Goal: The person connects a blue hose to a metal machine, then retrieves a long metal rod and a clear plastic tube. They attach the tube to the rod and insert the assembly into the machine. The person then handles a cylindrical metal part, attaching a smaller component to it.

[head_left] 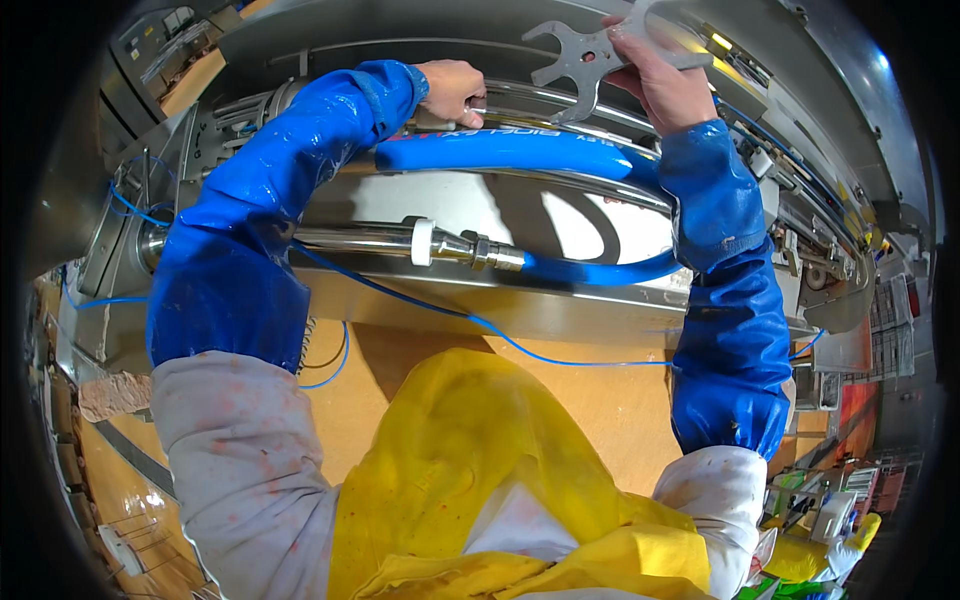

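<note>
My right hand (pixel 665 85) is closed around a flat grey metal spanner (pixel 580 62) with several open hooked jaws, raised above the machine's far side. My left hand (pixel 455 93) reaches over the steel pipework with its fingers curled down. Whatever lies under those fingertips is hidden; a shiny pipe and a pale ring are right beside them. Just nearer than both hands runs a thick blue hose (pixel 500 152). It bends round on the right and comes back to a steel coupling (pixel 490 254), joined to a steel pipe with a white ring (pixel 423 243).
Thin blue air lines (pixel 480 322) cross the steel machine's near edge. A steel machine body (pixel 75 190) stands at the left. Rails and fittings (pixel 800 185) run along the right. Below is an orange-brown floor (pixel 360 400). Another person's yellow glove (pixel 866 528) shows at the lower right.
</note>
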A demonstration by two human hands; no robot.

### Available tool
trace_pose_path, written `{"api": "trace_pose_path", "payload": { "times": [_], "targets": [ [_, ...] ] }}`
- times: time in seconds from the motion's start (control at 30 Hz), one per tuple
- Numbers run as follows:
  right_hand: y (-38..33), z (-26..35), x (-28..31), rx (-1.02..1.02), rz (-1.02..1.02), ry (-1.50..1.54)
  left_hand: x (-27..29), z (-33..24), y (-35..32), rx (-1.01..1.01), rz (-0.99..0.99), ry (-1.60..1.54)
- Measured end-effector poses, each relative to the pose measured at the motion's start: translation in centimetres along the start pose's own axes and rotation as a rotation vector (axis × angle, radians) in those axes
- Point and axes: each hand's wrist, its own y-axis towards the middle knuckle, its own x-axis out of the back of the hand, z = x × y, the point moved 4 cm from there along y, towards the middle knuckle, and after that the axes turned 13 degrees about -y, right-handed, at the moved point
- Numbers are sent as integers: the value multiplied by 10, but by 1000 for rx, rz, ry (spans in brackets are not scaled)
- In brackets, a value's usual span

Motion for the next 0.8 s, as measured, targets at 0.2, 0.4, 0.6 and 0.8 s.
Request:
{"api": "trace_pose_path", "payload": {
  "times": [0.2, 0.4, 0.6, 0.8],
  "targets": [
    [15, -27, -69, 86, 131, -694, -6, 59, -7, -61, -162, -10],
    [55, -72, -102, -68, 108, -973, 6, 71, -61, 97, -99, -91],
    [115, -127, -109, -353, 276, -1040, -1, 72, -61, 123, -150, -137],
    [133, -124, -135, 278, 913, -1781, 2, 75, -66, 154, -150, -169]
  ]
}}
